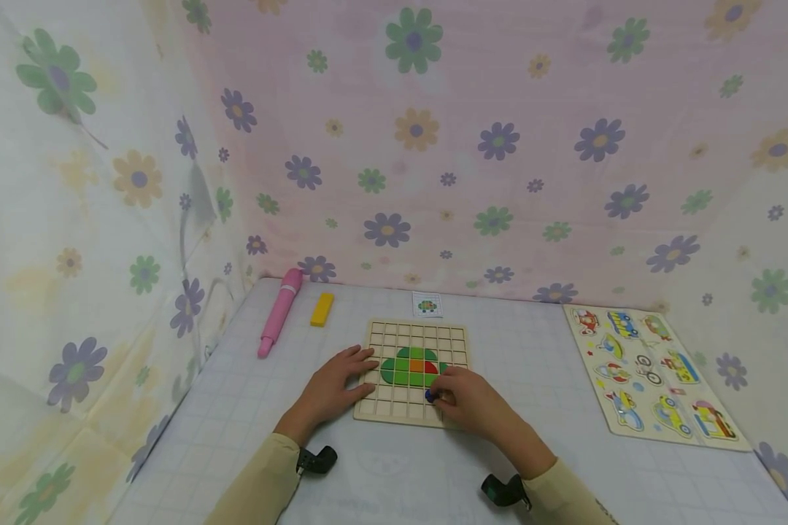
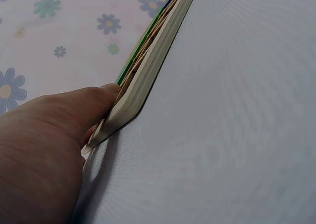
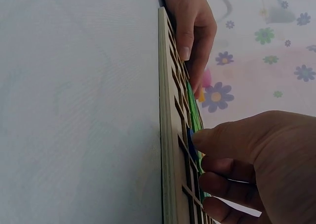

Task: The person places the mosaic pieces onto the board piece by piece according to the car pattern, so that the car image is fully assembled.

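A wooden grid board (image 1: pixel 394 411) lies on the table between both hands, with green, orange and red pieces set in its squares as a rounded shape (image 1: pixel 403 378). My right hand (image 1: pixel 476 405) is over the board's lower right part. Its thumb and fingers pinch a small blue piece (image 1: pixel 430 395) just below the green pieces. In the right wrist view the blue piece (image 3: pixel 191 144) shows at the thumb tip, low in the grid. My left hand (image 1: pixel 330 385) rests on the board's left edge, fingers spread; the thumb (image 2: pixel 101 96) lies over the rim near a corner.
Behind the board lies a small picture card (image 1: pixel 427 305) showing a similar shape on a grid. A pink pen-shaped object (image 1: pixel 279 313) and a yellow block (image 1: pixel 322 310) lie at the back left. A picture puzzle board (image 1: pixel 653 372) is at the right. Flowered cloth (image 1: pixel 446 146) surrounds the table.
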### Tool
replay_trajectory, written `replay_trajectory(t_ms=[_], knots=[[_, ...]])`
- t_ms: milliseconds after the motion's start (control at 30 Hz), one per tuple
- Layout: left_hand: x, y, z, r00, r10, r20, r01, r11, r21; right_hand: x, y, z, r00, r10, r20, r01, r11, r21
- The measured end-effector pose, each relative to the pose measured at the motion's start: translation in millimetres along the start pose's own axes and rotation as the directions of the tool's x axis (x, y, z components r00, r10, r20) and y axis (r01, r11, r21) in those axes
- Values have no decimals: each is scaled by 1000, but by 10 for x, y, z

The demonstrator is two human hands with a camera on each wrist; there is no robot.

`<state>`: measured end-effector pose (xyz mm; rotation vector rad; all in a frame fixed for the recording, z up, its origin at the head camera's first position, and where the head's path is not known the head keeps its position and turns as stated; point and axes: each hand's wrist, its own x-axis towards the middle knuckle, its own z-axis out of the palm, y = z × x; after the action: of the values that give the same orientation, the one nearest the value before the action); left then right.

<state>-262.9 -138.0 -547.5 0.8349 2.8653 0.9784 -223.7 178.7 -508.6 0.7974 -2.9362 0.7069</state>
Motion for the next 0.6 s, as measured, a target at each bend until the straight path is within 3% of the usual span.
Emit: replay_trajectory(t_ms=[300, 600], knots=[[-5, 17, -1, 1000, -9, -6, 9, 1000, 8, 29, -10, 29, 998, 63, 24, -62, 998, -7], [-10, 54, -18, 1000, -18, -2, 18, 1000, -11, 30, -37, 22, 997, 77, 11, -77, 997, -17]])
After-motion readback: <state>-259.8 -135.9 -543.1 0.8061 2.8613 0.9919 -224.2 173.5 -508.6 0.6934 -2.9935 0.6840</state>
